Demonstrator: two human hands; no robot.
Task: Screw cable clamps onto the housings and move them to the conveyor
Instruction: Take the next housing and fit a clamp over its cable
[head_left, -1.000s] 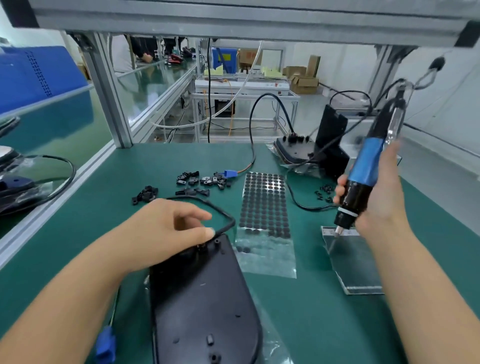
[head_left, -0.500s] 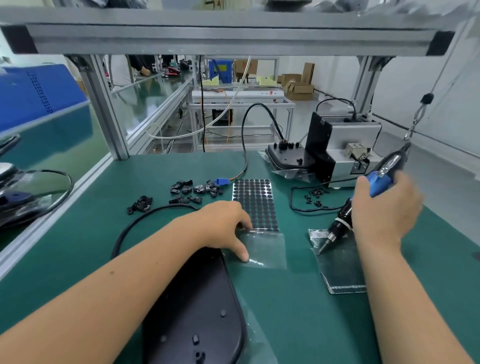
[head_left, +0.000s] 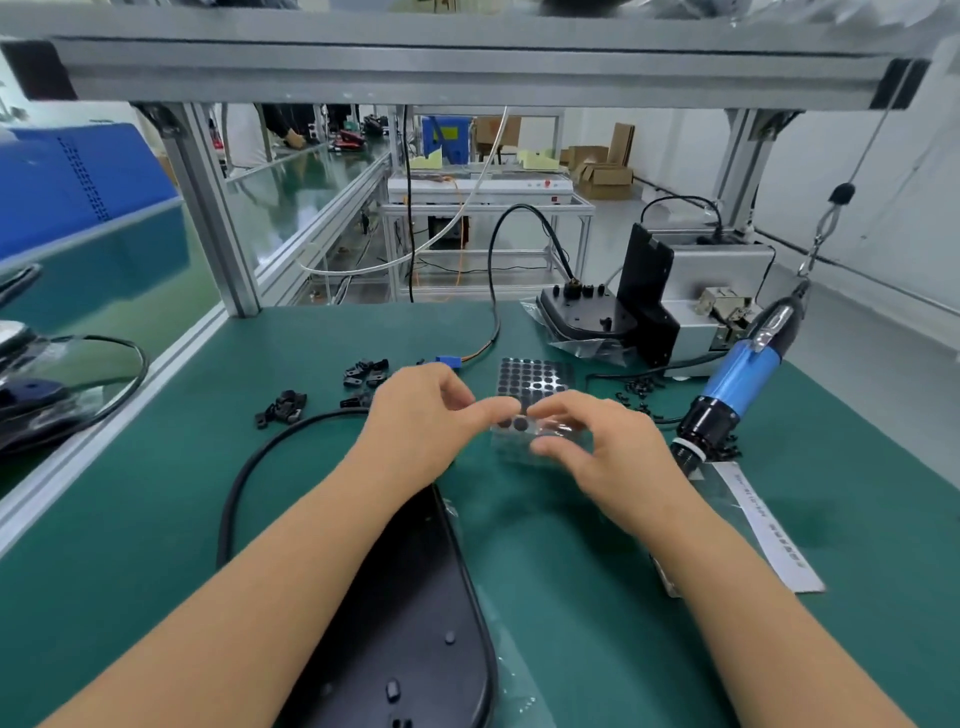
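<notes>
A black housing (head_left: 410, 613) lies on the green table in front of me, its black cable (head_left: 249, 467) looping off to the left. Both hands meet over a clear sheet of black round pads (head_left: 530, 382). My left hand (head_left: 421, 415) pinches the sheet's near edge with thumb and forefinger. My right hand (head_left: 597, 447) holds the same edge with curled fingers. The blue electric screwdriver (head_left: 737, 379) hangs free on its cord at the right, its tip near the table. Black cable clamps (head_left: 283, 408) lie in small heaps at the left.
A second housing (head_left: 582, 312) and a grey screw feeder (head_left: 717, 291) stand at the back right. Loose screws (head_left: 641, 389) lie near them. A plastic bag with a label (head_left: 763, 525) lies at the right. The conveyor (head_left: 67, 332) runs along the left with housings on it.
My right hand has let go of the screwdriver, which now hangs free, and moved left to the pad sheet. My left hand left the housing and took the sheet's near edge.
</notes>
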